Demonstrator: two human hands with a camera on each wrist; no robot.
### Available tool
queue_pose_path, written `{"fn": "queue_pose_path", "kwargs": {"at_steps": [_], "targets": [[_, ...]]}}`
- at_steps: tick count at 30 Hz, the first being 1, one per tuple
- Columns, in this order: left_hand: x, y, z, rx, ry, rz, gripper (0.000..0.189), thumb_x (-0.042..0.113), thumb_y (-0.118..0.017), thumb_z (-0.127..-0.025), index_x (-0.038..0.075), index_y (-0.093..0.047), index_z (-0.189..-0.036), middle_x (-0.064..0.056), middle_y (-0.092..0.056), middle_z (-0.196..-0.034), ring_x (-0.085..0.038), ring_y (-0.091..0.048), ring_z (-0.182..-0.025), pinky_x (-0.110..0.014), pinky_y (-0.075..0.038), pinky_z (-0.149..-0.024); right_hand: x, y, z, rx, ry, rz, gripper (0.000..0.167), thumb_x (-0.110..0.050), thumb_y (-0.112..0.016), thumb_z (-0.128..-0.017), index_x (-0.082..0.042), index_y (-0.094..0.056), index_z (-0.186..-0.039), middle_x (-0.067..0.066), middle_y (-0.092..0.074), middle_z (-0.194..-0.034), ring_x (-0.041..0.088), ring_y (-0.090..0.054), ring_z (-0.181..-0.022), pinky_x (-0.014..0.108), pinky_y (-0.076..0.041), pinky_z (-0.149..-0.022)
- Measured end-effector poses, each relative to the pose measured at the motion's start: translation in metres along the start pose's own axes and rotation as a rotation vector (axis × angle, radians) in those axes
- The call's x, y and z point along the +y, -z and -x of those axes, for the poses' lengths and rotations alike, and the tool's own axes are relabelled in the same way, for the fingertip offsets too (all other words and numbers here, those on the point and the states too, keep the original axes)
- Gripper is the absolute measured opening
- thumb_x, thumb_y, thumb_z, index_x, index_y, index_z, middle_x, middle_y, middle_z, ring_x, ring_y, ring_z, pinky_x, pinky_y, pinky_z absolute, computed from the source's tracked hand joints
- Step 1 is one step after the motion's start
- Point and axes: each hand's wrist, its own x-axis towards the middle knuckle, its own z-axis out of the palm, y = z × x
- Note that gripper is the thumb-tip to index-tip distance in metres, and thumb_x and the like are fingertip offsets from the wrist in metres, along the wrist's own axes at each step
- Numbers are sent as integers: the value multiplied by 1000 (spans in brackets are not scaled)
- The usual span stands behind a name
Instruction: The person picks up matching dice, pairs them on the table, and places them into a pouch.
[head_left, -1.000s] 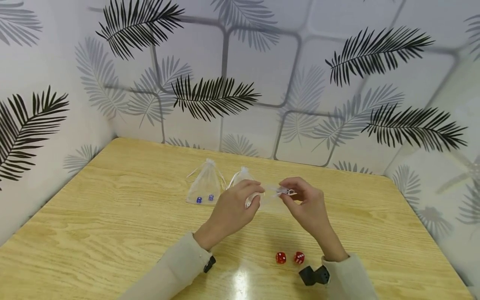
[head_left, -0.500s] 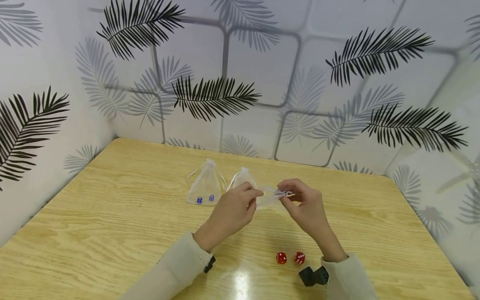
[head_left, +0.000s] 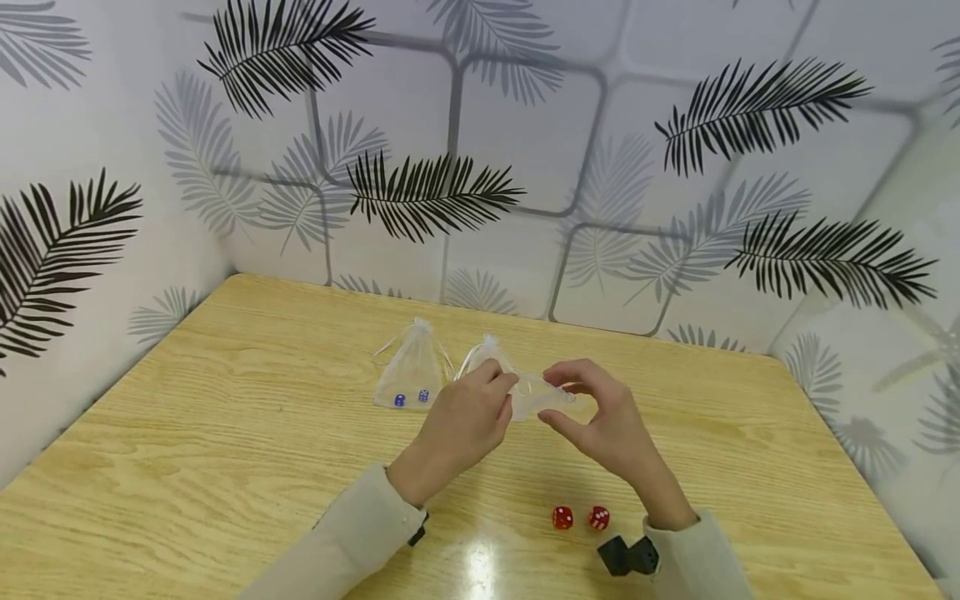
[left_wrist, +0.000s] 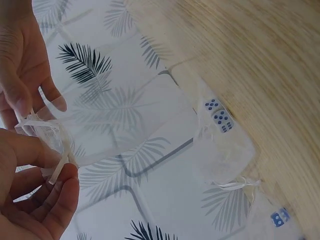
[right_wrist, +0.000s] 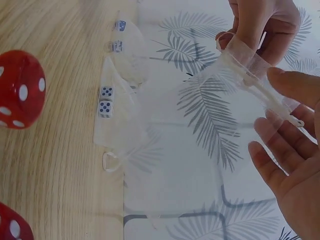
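My left hand (head_left: 461,425) pinches a sheer white drawstring bag (head_left: 534,398), held up above the table; no dice show in it. In the left wrist view its fingers curl round the white ribbon (left_wrist: 61,167). My right hand (head_left: 603,417) is at the bag's other end, thumb and fingers spread apart. In the right wrist view the bag's edge and ribbon lie between that thumb and fingers. Behind my left hand lies a second bag (head_left: 487,354); white dice with blue dots (right_wrist: 106,101) are inside it. Further left a third bag (head_left: 408,367) contains two blue dice (head_left: 412,398).
Two red dice (head_left: 562,517) lie on the wooden table (head_left: 225,417), nearer than my right hand. Two black cube-like shapes (head_left: 628,556) are beside the right cuff, and a small black thing (head_left: 418,532) is by the left cuff. A patterned wall (head_left: 510,267) rises behind the table.
My right thumb and fingers have moved apart from their pinch on the bag's ribbon end. My left hand stays on the bag, with only a slight shift. The dice have not moved.
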Motion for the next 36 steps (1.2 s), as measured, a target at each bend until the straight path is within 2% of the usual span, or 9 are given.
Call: {"fn": "queue_pose_path", "kwargs": {"at_steps": [3, 6, 9, 12, 16, 20, 24, 32, 36], "targets": [[2, 2, 0, 10, -22, -30, 16, -1, -67, -82, -2, -69, -99, -7, -58, -83, -12, -55, -62, -19, -47, -51, -4, -1, -1, 8, 47, -10, 46, 4, -80, -68, -6, -63, -109, 7, -66, -104, 20, -62, -96, 32, -54, -79], [4, 3, 1, 15, -47, -91, 17, 0, -69, -82, -1, -69, -98, -6, -58, -82, -11, -55, -61, -18, -47, -50, -8, -2, -3, 44, 84, -19, 36, 5, -77, -72, -7, -66, -104, 9, -66, -105, 21, -61, -97, 27, -51, -82], [6, 4, 2, 20, -88, -189, 16, 2, -70, -81, 0, -69, -97, -5, -59, -82, -10, -56, -60, -16, -46, -48, -12, -4, -3, 73, 85, 3, 25, 6, -73, -76, -8, -69, -96, 9, -66, -104, 23, -62, -97, 24, -50, -83], [9, 4, 2, 50, -141, -285, 15, 5, -71, -80, 2, -68, -95, -4, -59, -81, -9, -55, -58, -14, -45, -46, -15, -5, -3, 86, 70, 67, 19, 6, -71, -77, -6, -70, -91, 9, -67, -102, 23, -64, -95, 29, -53, -77], [13, 4, 2, 111, -186, -341, 12, 5, -71, -79, 3, -67, -90, -2, -56, -76, -7, -49, -53, -14, -41, -44, -20, -7, -4, 85, 68, 184, 15, 5, -72, -77, -4, -69, -89, 10, -68, -99, 24, -66, -90, 37, -56, -69], [15, 4, 2, 147, -200, -325, 12, 3, -69, -77, 4, -67, -89, -2, -54, -75, -6, -47, -51, -14, -38, -43, -26, -6, -5, 74, 84, 288, 15, 1, -74, -77, -4, -69, -90, 9, -68, -100, 24, -67, -88, 34, -56, -66], [17, 5, 2, 172, -198, -281, 12, 3, -67, -78, 3, -66, -90, -2, -54, -74, -7, -48, -52, -14, -38, -42, -30, -5, -5, 73, 84, 332, 20, 1, -76, -75, -4, -69, -93, 9, -67, -101, 24, -68, -87, 32, -56, -63], [17, 4, 2, 188, -155, -231, 15, 4, -68, -78, 5, -70, -93, -2, -57, -78, -7, -52, -54, -15, -39, -42, -29, -6, -3, 35, 29, 331, 37, 6, -79, -70, -1, -66, -104, 10, -66, -100, 21, -65, -79, 30, -56, -60], [16, 6, 2, 161, -133, -233, 11, 7, -69, -76, 10, -68, -87, -4, -59, -85, -11, -53, -56, -17, -39, -42, -30, -5, -3, 21, 10, 298, 42, 8, -79, -69, 0, -65, -107, 11, -65, -101, 21, -64, -83, 28, -57, -62]]}}
